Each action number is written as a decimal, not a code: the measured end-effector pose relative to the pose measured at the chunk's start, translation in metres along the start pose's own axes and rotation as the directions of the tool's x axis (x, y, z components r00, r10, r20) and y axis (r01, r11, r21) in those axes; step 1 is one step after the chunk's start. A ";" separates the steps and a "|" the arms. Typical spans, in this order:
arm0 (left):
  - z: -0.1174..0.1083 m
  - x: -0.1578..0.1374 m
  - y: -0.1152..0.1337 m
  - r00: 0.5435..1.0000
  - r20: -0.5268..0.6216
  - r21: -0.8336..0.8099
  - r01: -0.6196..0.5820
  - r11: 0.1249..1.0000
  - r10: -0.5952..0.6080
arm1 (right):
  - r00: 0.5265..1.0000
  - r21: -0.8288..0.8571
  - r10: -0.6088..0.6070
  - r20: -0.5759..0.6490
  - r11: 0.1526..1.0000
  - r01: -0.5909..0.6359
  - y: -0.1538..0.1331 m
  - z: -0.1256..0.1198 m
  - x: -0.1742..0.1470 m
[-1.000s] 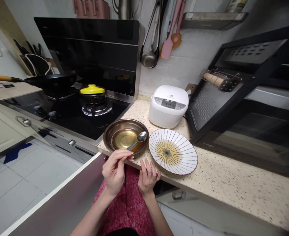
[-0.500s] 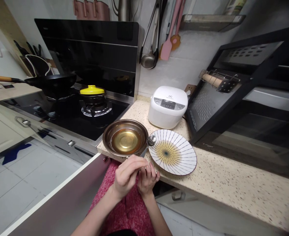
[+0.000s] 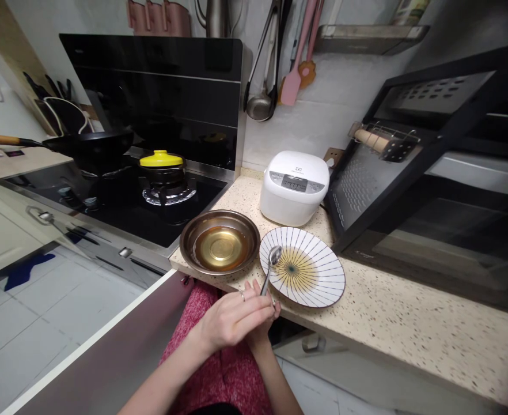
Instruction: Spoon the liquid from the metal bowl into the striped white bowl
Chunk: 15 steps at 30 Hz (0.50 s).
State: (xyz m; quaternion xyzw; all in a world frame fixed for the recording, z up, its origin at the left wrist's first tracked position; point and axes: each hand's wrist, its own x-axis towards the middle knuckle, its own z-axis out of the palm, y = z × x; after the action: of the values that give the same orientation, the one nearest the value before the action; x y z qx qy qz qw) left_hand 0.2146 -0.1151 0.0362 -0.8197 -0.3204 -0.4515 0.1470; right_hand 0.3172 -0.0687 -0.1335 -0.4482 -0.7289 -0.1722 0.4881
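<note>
A metal spoon (image 3: 275, 256) points up and away from me, its bowl above the left part of a striped plate (image 3: 323, 276) that holds a yellowish liquid. The lower handle goes in among the fingers of my left hand (image 3: 232, 317), which is closed on it and wears a ring. My right hand (image 3: 263, 329) is close underneath and mostly covered by the left; its grip cannot be made out. Just left of the plate sits a round metal bowl (image 3: 188, 249) with amber liquid, at the counter's front edge.
A white rice cooker (image 3: 292, 202) stands behind the plate. On the stove (image 3: 137, 216) are a yellow-lidded pot (image 3: 162, 159) and a black wok (image 3: 94, 150). An open drawer (image 3: 120, 346) juts out at left. A black rack (image 3: 366, 155) stands at right.
My left hand has turned and dropped slightly over the right, its back now showing. The spoon has swung to the right and more upright, its bowl further over the plate.
</note>
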 end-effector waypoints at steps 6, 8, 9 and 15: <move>0.000 0.003 -0.001 0.999 0.030 -0.027 -0.042 0.999 0.043 | 0.997 -0.093 -0.076 0.017 0.993 0.077 -0.001 -0.004 0.006; 0.001 -0.001 -0.001 0.999 -0.013 -0.085 0.042 0.996 -0.043 | 0.996 -0.135 -0.083 -0.030 0.988 0.078 0.001 0.000 0.002; 0.002 -0.003 0.000 0.995 -0.050 -0.130 0.081 0.988 -0.088 | 0.995 -0.145 -0.086 -0.059 0.987 0.077 0.002 0.001 0.000; 0.001 -0.016 0.000 0.907 -0.257 -0.294 0.254 0.921 -0.333 | 0.995 -0.013 -0.057 -0.077 0.998 0.057 0.007 0.001 0.000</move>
State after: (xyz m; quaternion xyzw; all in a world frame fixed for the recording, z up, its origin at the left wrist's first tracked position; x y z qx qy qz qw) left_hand 0.2088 -0.1206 0.0224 -0.6949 -0.3542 -0.6256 0.0178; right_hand 0.3226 -0.0643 -0.1347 -0.4228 -0.7210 -0.2070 0.5085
